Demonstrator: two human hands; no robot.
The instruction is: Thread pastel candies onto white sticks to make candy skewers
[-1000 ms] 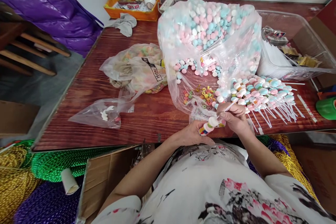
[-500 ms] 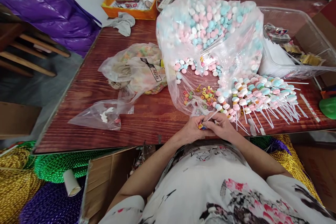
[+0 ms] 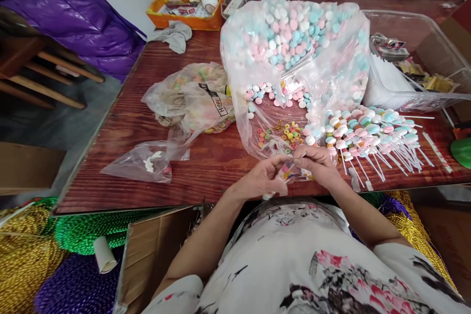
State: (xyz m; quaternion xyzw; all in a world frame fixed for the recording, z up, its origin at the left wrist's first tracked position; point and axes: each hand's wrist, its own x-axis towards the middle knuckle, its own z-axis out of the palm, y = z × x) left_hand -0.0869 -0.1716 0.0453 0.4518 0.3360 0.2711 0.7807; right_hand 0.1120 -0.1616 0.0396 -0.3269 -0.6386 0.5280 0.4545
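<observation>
My left hand [image 3: 264, 179] and my right hand [image 3: 317, 163] meet at the near edge of the wooden table [image 3: 147, 122], fingers pinched together around a small candy stick piece [image 3: 287, 171] with coloured rings on it. Just beyond my fingers lie loose coloured ring candies [image 3: 285, 135] on clear plastic. To the right lies a pile of finished candy sticks [image 3: 371, 132] with pastel discs on white sticks. A big clear bag of pink, blue and white candies [image 3: 294, 34] stands behind.
A crumpled plastic bag [image 3: 191, 98] and a small clear bag [image 3: 147, 162] lie on the left. A clear tub [image 3: 423, 44] stands at the right, an orange tray [image 3: 184, 10] at the back. Bead strings [image 3: 73, 235] and a cardboard box [image 3: 147, 250] sit below the table edge.
Both hands have lifted slightly away from my body toward the ring candies. The white stick that stuck up from my right hand no longer shows.
</observation>
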